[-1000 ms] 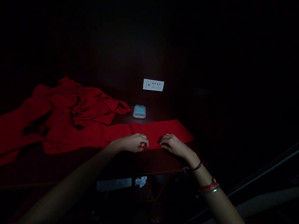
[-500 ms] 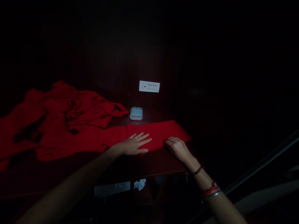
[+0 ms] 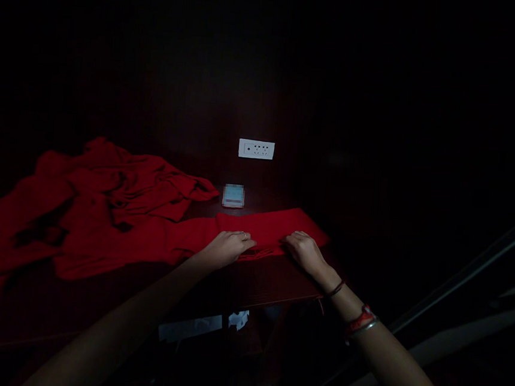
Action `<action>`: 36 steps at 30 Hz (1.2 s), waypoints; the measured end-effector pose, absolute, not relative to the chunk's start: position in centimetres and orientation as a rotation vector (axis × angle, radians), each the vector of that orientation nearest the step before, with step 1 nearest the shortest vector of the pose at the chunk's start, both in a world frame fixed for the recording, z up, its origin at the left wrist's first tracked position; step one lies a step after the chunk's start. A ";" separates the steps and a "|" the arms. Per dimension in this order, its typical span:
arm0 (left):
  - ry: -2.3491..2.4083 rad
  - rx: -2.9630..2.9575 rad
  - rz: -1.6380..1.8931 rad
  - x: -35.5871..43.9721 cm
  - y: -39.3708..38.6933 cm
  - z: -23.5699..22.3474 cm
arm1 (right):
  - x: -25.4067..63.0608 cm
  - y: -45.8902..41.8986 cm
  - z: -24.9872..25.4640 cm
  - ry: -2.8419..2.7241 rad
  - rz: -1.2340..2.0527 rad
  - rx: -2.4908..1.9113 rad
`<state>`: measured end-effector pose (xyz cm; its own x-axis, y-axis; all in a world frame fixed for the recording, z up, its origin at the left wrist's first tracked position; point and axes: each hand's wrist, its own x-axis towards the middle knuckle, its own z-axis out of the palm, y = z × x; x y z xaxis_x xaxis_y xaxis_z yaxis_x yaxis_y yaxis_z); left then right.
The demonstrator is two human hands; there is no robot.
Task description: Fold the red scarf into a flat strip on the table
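Along the near edge of a flat, smooth band of red cloth (image 3: 268,224), our bare left hand (image 3: 226,245), with a thin ring (image 3: 244,236) on one finger, and our bare right hand (image 3: 305,250) lie apart, palms down. The fingers of both are bent onto the fabric. We cannot tell whether either hand pinches it or only presses, since the fingertips are partly hidden. Between the hands, the near edge shows what look like loose layers, not lined up with one another.

On our right wrist we wear a thin dark band (image 3: 336,289) and, further up, a red braided bracelet (image 3: 364,315). The band lies on a dark brown wooden tabletop (image 3: 249,285), close to its front edge. We judge this stretch to be the orderly part: doubled and mostly smooth, with only its near edge untidy. To the left the fabric seems to run on into a large, crumpled heap of red fabric (image 3: 150,177), full of creases; that much we would call undone.

Just behind the band sits a small pale-blue rectangular object (image 3: 233,196), too blurred to name. Beyond it, a white rectangular socket plate (image 3: 256,149) is fixed to the dark wall.
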<state>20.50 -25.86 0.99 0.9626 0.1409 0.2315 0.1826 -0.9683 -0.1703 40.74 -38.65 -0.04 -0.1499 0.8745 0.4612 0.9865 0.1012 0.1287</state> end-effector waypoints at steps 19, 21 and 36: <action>0.110 -3.338 -0.292 20.1 -26.4 1.4 | 40.0 -41.5 -1.5 -2.084 -0.386 -1.773; 0.005 -3.265 -0.472 20.1 -26.1 1.2 | 40.2 -41.1 -1.3 -2.047 -0.371 -1.779; 0.071 -2.940 -0.494 24.8 -30.2 0.9 | 41.8 -41.1 -0.6 -2.072 -0.240 -1.747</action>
<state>24.76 -30.21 0.85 0.9443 -0.0731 0.3210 -0.0206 -0.9862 -0.1642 41.76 -41.08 -0.56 -0.1240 0.8991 0.4197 0.9713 0.1966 -0.1342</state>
